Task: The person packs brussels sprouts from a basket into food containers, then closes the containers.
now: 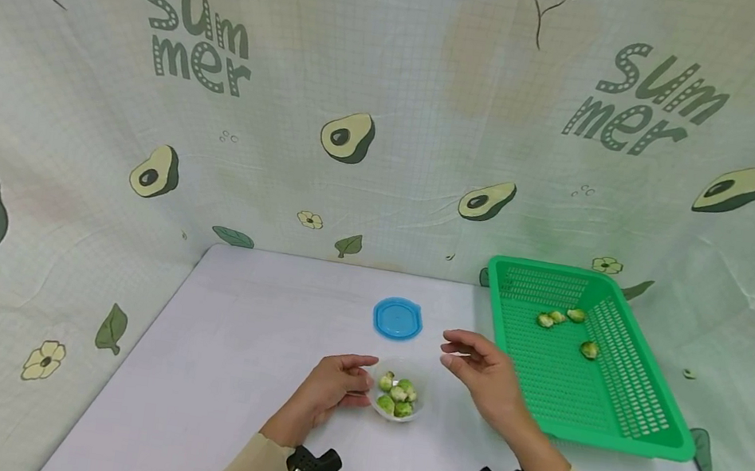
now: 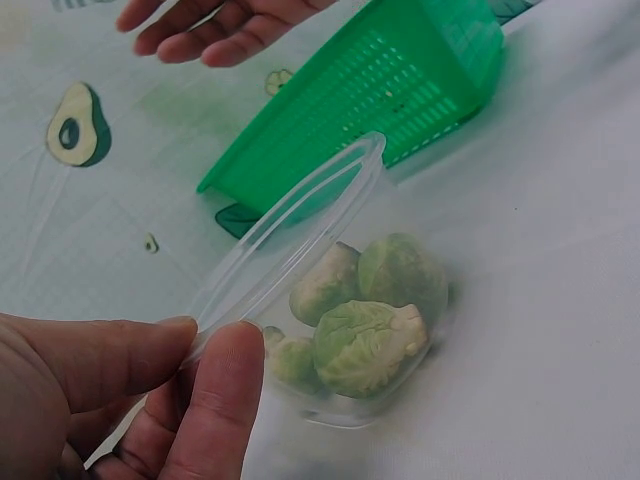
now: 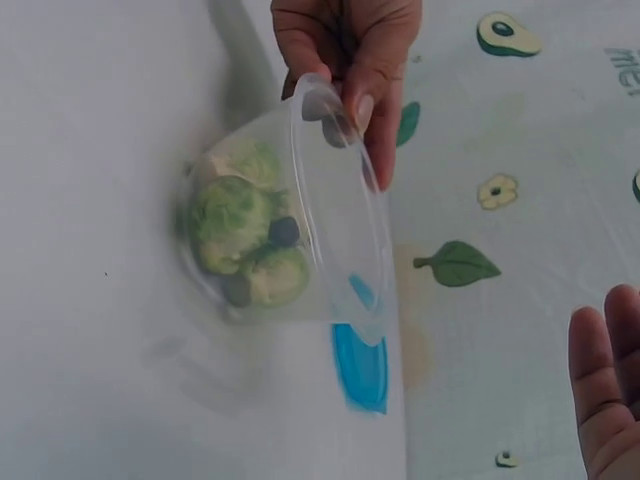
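Note:
A clear round plastic tub (image 2: pixel 376 158) stands on the white tabletop with several Brussels sprouts (image 2: pixel 365 348) inside. My left hand (image 1: pixel 335 382) pinches the tub's rim between thumb and fingers on its left side, as both wrist views show. Over the table, between the tub and the green basket, my right hand (image 1: pixel 484 375) hovers with relaxed, slightly bent fingers. In the right wrist view the visible fingers (image 3: pixel 600 390) of the right hand are extended and hold nothing. Just behind the tub lies a round blue lid (image 1: pixel 398 319), flat and with a small tab.
A green perforated basket (image 1: pixel 652 449) occupies the right side of the table. Several loose Brussels sprouts (image 1: pixel 589 350) lie in it, mostly toward the back. A printed cloth (image 1: pixel 395 214) with avocados hangs behind the table and along its sides.

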`<state>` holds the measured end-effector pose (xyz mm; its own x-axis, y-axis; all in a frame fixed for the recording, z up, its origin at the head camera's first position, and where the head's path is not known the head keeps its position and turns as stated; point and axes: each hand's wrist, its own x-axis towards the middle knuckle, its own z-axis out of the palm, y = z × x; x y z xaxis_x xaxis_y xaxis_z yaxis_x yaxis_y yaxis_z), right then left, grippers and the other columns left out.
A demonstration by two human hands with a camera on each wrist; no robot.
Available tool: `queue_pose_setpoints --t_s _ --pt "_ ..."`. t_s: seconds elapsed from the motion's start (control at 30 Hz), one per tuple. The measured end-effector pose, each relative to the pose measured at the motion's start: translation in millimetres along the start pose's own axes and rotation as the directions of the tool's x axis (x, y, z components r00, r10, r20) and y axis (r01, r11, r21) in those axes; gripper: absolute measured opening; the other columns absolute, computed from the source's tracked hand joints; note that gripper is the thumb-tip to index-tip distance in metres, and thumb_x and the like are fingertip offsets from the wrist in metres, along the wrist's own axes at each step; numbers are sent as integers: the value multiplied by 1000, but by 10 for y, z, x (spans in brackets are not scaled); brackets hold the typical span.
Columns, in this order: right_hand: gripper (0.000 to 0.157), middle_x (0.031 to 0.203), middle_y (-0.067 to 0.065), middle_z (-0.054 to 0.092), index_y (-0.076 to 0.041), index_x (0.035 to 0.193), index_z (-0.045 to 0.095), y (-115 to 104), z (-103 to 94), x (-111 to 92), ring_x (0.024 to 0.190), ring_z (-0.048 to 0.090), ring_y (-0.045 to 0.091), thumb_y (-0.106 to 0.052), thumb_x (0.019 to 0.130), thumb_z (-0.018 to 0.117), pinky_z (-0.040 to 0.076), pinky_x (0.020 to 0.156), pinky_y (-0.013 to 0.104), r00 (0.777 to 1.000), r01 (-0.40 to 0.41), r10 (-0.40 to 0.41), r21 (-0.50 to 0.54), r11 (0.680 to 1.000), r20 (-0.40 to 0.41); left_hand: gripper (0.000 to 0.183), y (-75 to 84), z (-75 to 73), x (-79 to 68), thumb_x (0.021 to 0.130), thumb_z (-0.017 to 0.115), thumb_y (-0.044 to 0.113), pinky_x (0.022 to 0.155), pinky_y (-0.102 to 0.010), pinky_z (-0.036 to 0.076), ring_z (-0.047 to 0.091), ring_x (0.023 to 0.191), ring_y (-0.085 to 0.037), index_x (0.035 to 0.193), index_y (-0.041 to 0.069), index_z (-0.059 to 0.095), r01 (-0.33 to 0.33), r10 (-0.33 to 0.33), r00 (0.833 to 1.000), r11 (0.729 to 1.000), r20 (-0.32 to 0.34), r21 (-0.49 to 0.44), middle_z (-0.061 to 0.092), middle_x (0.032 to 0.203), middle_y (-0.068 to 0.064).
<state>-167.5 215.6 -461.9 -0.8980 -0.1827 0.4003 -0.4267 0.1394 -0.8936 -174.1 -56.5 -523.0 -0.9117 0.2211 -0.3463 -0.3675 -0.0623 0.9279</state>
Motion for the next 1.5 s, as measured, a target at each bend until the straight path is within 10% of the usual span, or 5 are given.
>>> queue_pose_setpoints --t_s 0.4,0.8,1.0,1.23,1.5 --pt "34 112 -20 72 13 129 65 -263 -580 105 101 70 0 9 95 71 59 81 13 997 -4 -6 -148 989 -71 49 3 7 1 94 69 -7 72 -29 66 68 76 -15 142 -1 64 5 -5 1000 1000 -7 0 61 93 -4" --pt "50 123 -34 56 -17 152 58 -262 -1696 441 104 57 -14 -28 104 69 53 75 13 983 -179 179 -469 865 -46 49 -2 -13 -3 94 68 -9 72 -29 66 68 74 -15 142 -4 63 -4 4 1000 1000 0 -7 61 93 -3" --pt "62 151 6 56 -10 159 47 15 -1949 493 110 46 -17 -39 107 63 55 86 27 962 -252 269 -541 803 -49 48 -9 0 -1 94 68 -8 72 -30 67 67 75 -16 141 -3 64 -1 1 1000 1000 -9 -3 60 93 -4" --pt "72 163 32 36 -4 165 33 434 -2162 474 139 43 53 -44 109 55 51 98 67 923 -351 381 -535 769 -58 47 -18 6 17 94 68 -8 72 -30 66 68 75 -16 141 -3 64 -2 2 1000 1000 -9 3 60 93 -4" --pt "73 163 38 29 2 164 28 682 -2319 457 140 39 60 -42 111 52 49 101 69 890 -402 454 -529 747 -35 47 11 12 -7 94 69 -7 72 -30 66 68 75 -16 140 -2 65 10 -10 1000 1000 -23 11 60 94 -4"
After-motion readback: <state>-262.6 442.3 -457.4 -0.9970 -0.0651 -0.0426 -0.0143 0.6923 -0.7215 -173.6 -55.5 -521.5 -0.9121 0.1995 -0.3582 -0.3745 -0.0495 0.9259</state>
